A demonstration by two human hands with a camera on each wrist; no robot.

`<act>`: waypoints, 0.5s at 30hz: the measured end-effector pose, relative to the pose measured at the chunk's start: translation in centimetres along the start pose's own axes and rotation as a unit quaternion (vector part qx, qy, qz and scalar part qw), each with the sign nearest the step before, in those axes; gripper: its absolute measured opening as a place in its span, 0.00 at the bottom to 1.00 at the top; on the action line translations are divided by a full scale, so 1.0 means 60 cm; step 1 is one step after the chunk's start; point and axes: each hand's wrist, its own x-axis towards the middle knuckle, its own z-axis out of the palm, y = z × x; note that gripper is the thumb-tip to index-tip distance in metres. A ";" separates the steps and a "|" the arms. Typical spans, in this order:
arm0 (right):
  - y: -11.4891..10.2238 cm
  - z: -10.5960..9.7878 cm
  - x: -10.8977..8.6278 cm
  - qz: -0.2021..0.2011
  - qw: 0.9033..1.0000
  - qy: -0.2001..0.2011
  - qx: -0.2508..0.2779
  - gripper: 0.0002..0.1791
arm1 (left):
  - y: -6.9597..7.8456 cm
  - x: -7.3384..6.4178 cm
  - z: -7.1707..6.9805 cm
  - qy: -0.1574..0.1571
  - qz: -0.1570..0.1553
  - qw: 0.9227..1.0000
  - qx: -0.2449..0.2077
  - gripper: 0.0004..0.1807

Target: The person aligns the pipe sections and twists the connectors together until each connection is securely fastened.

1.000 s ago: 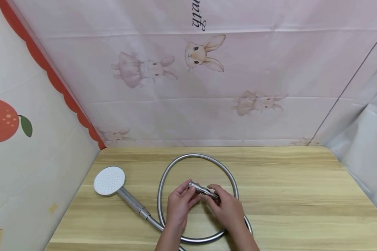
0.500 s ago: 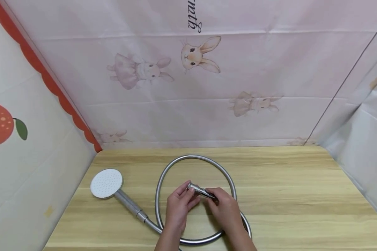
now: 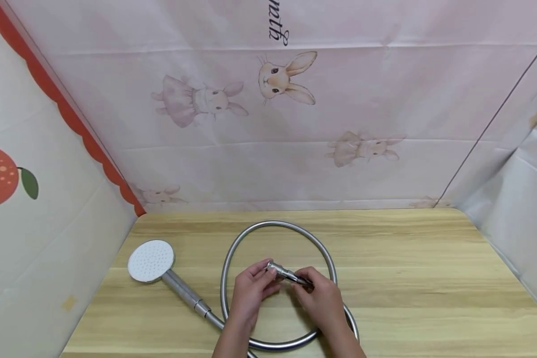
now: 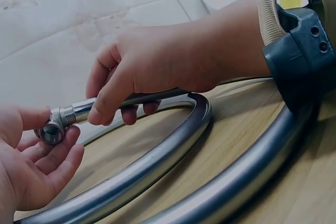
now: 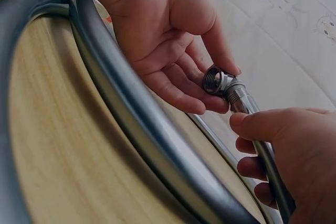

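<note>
In the head view my left hand (image 3: 253, 291) and right hand (image 3: 320, 298) meet above the hose loop. The left thumb and fingers pinch a small threaded metal pipe fitting (image 4: 51, 130), whose round opening shows inner threads. My right hand grips the end of the shower hose (image 5: 270, 169), thumb beside its smooth metal nut (image 4: 82, 109). Nut and fitting are in line, with some outer threads (image 5: 238, 94) exposed between them. At the hose's other end a shower head (image 3: 151, 261) lies on the left, white spray face up, its grey handle (image 3: 185, 292) angled toward me.
The silver hose lies in a large loop on the wood-grain table (image 3: 420, 278), around and under my hands. A pink rabbit-print sheet (image 3: 232, 164) stands along the back edge, with a fruit-print sheet (image 3: 58, 199) at left. My right wrist carries a dark camera mount (image 4: 299, 51).
My right fingers have shifted and curled closer round the hose end. The left forearm has moved slightly left. Fitting, hose loop and shower head stay nearly in place; the head view has shifted slightly.
</note>
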 end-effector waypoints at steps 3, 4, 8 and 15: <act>-0.002 -0.001 0.000 0.008 1.000 -0.008 0.001 0.16 | -0.002 -0.001 -0.001 0.002 -0.002 1.000 0.006 0.28; -0.003 -0.001 0.000 0.010 1.000 -0.010 0.000 0.16 | -0.003 -0.001 -0.001 0.002 -0.003 1.000 0.006 0.29; -0.004 -0.001 0.000 0.012 1.000 -0.013 -0.006 0.16 | -0.004 0.000 0.000 -0.001 -0.001 1.000 0.001 0.29; -0.004 -0.002 0.000 0.011 1.000 -0.013 -0.012 0.15 | -0.006 0.000 0.002 -0.004 -0.001 1.000 -0.004 0.29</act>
